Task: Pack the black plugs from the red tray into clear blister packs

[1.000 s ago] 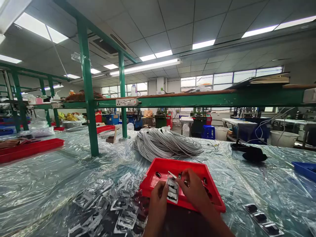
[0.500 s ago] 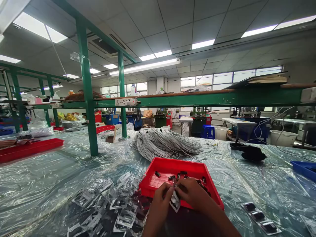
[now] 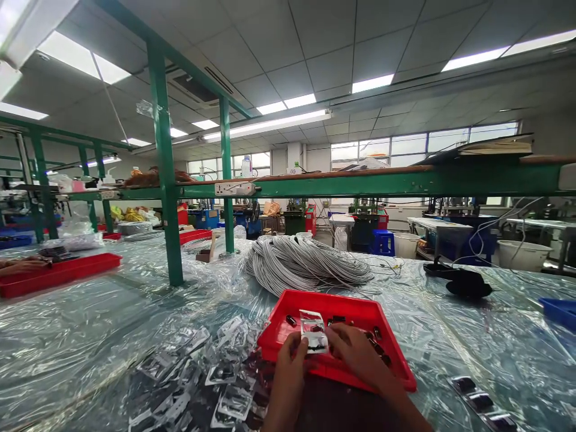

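Above the near edge of a red tray (image 3: 279, 303), my left hand (image 3: 291, 363) pinches the lower left corner of a small clear packet (image 3: 313, 330) with something dark inside. My right hand (image 3: 353, 348) is at the packet's right edge, its thumb and fingertips closed against it. Small black cylindrical parts (image 3: 377, 332) lie in the tray, some hidden behind my right hand. To the left of the tray is a loose pile of similar clear packets (image 3: 220, 372) with dark contents.
Behind the tray lies a large coil of grey cable (image 3: 306, 261). Three dark packed pieces (image 3: 479, 399) lie at the right, below a black object (image 3: 468, 285). A green post (image 3: 168, 180) stands left. Another person's hand (image 3: 22, 266) is by a long red tray (image 3: 63, 273).
The packet has been turned upright and now shows flat between my hands. My right hand has shifted slightly to the right. The whole view has moved a little.
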The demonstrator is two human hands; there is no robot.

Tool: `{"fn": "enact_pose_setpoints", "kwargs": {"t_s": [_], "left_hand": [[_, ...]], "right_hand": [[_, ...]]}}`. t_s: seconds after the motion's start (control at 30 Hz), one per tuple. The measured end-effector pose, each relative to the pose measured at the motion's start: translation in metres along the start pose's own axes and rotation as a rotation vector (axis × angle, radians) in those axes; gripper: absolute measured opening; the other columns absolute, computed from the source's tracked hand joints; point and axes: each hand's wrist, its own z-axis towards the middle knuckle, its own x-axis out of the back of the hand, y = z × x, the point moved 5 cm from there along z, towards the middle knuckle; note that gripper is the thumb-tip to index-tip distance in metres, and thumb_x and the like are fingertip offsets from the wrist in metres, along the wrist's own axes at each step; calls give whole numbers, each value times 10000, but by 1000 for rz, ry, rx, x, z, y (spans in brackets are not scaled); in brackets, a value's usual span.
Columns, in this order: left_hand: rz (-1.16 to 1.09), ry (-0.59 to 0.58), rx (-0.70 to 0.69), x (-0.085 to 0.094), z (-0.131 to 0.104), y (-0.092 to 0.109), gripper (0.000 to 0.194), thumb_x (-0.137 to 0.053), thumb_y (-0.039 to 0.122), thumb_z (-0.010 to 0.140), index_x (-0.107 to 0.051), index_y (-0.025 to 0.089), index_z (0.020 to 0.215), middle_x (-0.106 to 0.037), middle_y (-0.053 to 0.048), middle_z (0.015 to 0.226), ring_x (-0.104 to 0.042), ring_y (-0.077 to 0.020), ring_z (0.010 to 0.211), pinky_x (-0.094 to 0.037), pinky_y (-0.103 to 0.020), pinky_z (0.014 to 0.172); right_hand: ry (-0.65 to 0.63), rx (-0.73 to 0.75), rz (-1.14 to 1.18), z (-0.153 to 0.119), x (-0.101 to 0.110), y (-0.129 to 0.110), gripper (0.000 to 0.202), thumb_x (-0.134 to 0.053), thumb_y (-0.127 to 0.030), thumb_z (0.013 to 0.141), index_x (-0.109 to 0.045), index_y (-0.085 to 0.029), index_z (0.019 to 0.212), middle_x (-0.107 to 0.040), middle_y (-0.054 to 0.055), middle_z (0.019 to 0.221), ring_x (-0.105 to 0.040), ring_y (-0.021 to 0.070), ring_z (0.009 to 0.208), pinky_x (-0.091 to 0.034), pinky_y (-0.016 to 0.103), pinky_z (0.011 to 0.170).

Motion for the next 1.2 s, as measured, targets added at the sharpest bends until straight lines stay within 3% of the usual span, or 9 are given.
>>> {"fn": "enact_pose_setpoints", "kwargs": {"t_s": [0.07,0.2,0.3,0.43,0.57,0.7,0.87,1.03,1.2], "left_hand": [[-25,-61,6,-4,0,0,534,-823,559,571,-642,154,868,-657,-27,827,-608,-151,680,-466,-211,527],[41,-142,50,-8,-2,0,550,-779,638,586,-627,153,797,-602,10,629,-576,-147,558,-436,-222,478],[106,-122,-7,-6,-6,5,521,-720,662,660,-595,170,773,-580,33,581,-530,-121,494,-386,-206,461],[135,-108,-31,-2,-13,12,524,-710,671,676,-588,175,798,-541,59,558,-440,-85,447,-308,-183,430],[151,-108,-96,0,-15,22,463,-730,612,694,-586,177,767,-519,58,582,-464,-97,517,-371,-179,476],[220,-107,-22,1,-13,20,528,-731,661,655,-611,186,852,-578,43,642,-482,-101,474,-353,-189,428],[179,-284,-21,-5,-9,14,513,-680,600,757,-610,165,1019,-652,-6,716,-542,-103,452,-339,-188,416],[-13,-326,14,-7,-6,10,418,-699,482,765,-633,138,994,-626,-9,675,-581,-130,516,-446,-221,484],[-125,-343,11,-11,-10,13,271,-688,344,770,-652,143,948,-624,0,691,-559,-113,514,-463,-222,491]], "right_hand": [[-98,-52,169,-2,-20,1,432,-542,-592,856,-638,-173,891,-672,52,747,-643,234,700,-481,321,640],[30,-85,333,-3,-32,6,445,-620,-622,790,-572,-180,808,-640,24,670,-590,183,561,-409,263,503],[21,-138,461,-5,-38,4,463,-655,-631,761,-550,-180,778,-596,-4,583,-541,153,478,-378,244,453],[-90,-299,901,-13,-52,-8,472,-754,-577,669,-554,-158,755,-552,-21,556,-470,101,433,-323,205,402],[-136,-387,1115,-18,-59,-15,443,-810,-483,620,-577,-135,762,-519,-31,531,-446,76,422,-292,186,392],[-29,-264,940,-15,-51,-12,484,-762,-587,667,-558,-159,767,-546,-27,550,-474,101,426,-335,200,384],[80,-10,595,-14,-39,-18,422,-613,-602,833,-531,-191,791,-553,-32,596,-535,147,475,-418,240,422],[118,46,462,-19,-35,-25,340,-568,-520,894,-498,-212,768,-545,-24,652,-552,162,559,-433,252,499],[129,34,396,-25,-35,-24,351,-578,-534,873,-486,-218,749,-535,-19,644,-549,179,592,-433,264,532]]}}
